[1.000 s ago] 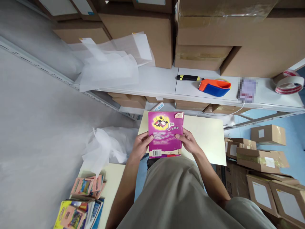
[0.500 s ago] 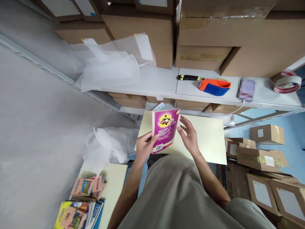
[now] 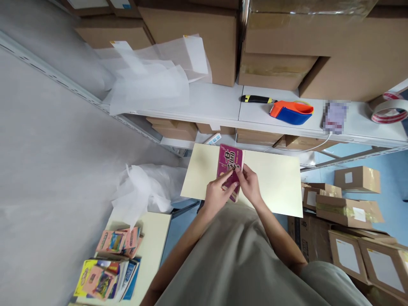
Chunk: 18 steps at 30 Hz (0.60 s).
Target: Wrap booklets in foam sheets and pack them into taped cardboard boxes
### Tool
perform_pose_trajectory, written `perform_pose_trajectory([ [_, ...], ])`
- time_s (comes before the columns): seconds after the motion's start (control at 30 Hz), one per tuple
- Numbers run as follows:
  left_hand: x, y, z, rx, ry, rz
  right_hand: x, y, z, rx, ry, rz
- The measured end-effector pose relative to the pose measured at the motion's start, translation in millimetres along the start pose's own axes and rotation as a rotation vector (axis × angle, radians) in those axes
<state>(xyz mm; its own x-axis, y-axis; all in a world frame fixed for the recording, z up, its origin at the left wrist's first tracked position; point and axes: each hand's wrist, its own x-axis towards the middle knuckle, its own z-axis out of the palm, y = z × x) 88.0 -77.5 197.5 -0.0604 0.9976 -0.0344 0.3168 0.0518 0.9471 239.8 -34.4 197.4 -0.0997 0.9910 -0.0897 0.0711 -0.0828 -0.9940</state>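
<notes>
A purple book (image 3: pixel 225 160) with large dark lettering is held up over the pale yellow table (image 3: pixel 274 180), its cover facing me. My left hand (image 3: pixel 219 190) grips its lower left part, with fingers across the cover. At the book's right edge, my right hand (image 3: pixel 249 182) is closed on it, thumb and fingers near the lettering. The lower part of the cover is partly hidden behind my fingers.
On the shelf (image 3: pixel 210 100) ahead lie a black and yellow cutter (image 3: pixel 256 99), an orange and blue tape dispenser (image 3: pixel 292 111) and tape rolls (image 3: pixel 389 111). White wrapping sheets (image 3: pixel 153 87) hang over its left end. Book piles (image 3: pixel 103 278) stand lower left, cardboard boxes (image 3: pixel 347 255) at right.
The book has turned from its back with the barcode to the side with large lettering. My left hand has moved right, and my right hand has closed on the book's edge.
</notes>
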Motion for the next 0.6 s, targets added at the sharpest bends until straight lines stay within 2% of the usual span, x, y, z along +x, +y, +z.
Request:
perform_pose_trajectory([
  [0.07, 6, -7, -9, -0.054, 0.019, -0.035, 4, 6, -11, 0.120, -0.026, 0.031],
  [0.17, 16, -16, -30, -0.142, 0.159, -0.084, 6, 13, -28, 0.279, -0.066, 0.134],
  [0.23, 22, -20, -44, -0.203, 0.200, -0.153, 5, 16, -39, 0.334, -0.082, 0.185],
  [0.3, 27, -22, -56, -0.287, 0.139, -0.224, 4, 18, -47, 0.357, -0.098, 0.208],
  [0.47, 29, -18, -64, -0.565, -0.182, -0.307, 5, 17, -56, 0.423, -0.136, 0.233],
  [0.6, 27, -15, -58, -0.546, -0.208, -0.348, 3, 15, -54, 0.445, -0.147, 0.242],
])
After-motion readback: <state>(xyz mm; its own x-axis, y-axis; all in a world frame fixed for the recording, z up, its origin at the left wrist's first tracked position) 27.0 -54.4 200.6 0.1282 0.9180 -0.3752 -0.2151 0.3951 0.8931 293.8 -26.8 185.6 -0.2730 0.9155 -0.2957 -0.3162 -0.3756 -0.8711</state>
